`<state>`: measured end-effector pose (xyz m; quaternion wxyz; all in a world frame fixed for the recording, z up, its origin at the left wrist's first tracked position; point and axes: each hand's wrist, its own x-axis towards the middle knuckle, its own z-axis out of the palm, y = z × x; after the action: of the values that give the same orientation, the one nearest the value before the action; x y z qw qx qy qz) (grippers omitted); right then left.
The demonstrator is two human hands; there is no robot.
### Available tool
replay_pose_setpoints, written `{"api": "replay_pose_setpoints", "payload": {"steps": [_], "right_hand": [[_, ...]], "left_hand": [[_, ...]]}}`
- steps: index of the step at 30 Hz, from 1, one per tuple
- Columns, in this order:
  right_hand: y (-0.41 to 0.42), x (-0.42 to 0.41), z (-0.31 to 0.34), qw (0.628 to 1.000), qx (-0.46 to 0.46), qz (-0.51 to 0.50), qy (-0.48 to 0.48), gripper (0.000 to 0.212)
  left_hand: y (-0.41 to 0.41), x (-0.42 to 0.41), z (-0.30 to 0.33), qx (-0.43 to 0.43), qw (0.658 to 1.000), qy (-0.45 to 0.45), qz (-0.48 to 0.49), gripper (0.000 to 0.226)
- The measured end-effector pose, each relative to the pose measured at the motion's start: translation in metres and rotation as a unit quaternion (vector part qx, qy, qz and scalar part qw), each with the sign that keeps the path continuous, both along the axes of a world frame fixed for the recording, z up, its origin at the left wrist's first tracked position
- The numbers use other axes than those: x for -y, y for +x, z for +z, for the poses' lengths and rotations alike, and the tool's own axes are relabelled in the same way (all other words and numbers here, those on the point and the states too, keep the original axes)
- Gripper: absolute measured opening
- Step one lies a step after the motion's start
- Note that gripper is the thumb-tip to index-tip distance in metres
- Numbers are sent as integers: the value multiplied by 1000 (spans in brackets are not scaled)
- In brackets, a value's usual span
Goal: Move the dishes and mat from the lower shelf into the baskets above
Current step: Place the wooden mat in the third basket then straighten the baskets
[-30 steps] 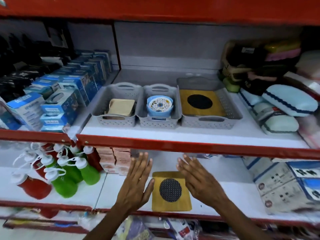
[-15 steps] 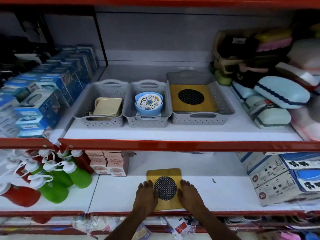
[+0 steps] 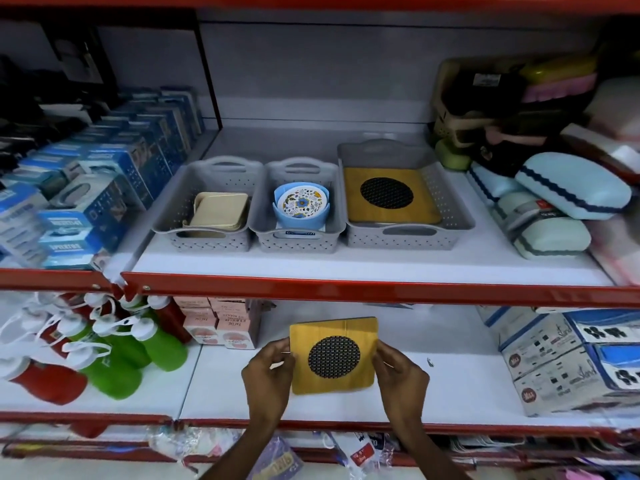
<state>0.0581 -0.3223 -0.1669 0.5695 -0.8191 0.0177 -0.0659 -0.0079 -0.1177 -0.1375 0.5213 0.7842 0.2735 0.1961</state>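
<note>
A yellow mat (image 3: 332, 355) with a black mesh circle is tilted up off the white lower shelf (image 3: 460, 386). My left hand (image 3: 268, 379) grips its left edge and my right hand (image 3: 401, 377) grips its right edge. On the upper shelf stand three grey baskets. The left basket (image 3: 204, 233) holds beige square plates (image 3: 220, 211). The middle basket (image 3: 298, 239) holds a blue bowl with a floral dish (image 3: 300, 204) in it. The wide right basket (image 3: 408, 233) holds another yellow mat (image 3: 389, 195).
A red shelf rail (image 3: 346, 289) runs between the two levels. Green and red bottles (image 3: 114, 355) and pink boxes (image 3: 221, 327) lie left of the mat, printed boxes (image 3: 571, 362) to the right. Blue boxes (image 3: 90, 202) and pale blue cases (image 3: 568, 188) flank the baskets.
Both hands went from hovering open over the flat mat to pressing on it, then closed on its sides. The mat now tilts up off the lower shelf.
</note>
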Motion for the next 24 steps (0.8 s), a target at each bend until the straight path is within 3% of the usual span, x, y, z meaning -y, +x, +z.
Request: {"api": "replay_pose_setpoints", "payload": {"steps": [6, 11, 15, 24], "right_hand": [[-17, 0, 60, 988, 127, -24, 78, 27], [-19, -3, 137, 952, 287, -20, 107, 29], [-2, -9, 196, 927, 352, -11, 130, 29], [44, -21, 252, 950, 268, 21, 159, 30]], "left_hand": [[-28, 0, 59, 144, 988, -57, 12, 30], [-34, 1, 130, 283, 959, -28, 4, 39], [-15, -3, 191, 342, 939, -6, -28, 42], [34, -15, 240, 253, 948, -98, -168, 61]]}}
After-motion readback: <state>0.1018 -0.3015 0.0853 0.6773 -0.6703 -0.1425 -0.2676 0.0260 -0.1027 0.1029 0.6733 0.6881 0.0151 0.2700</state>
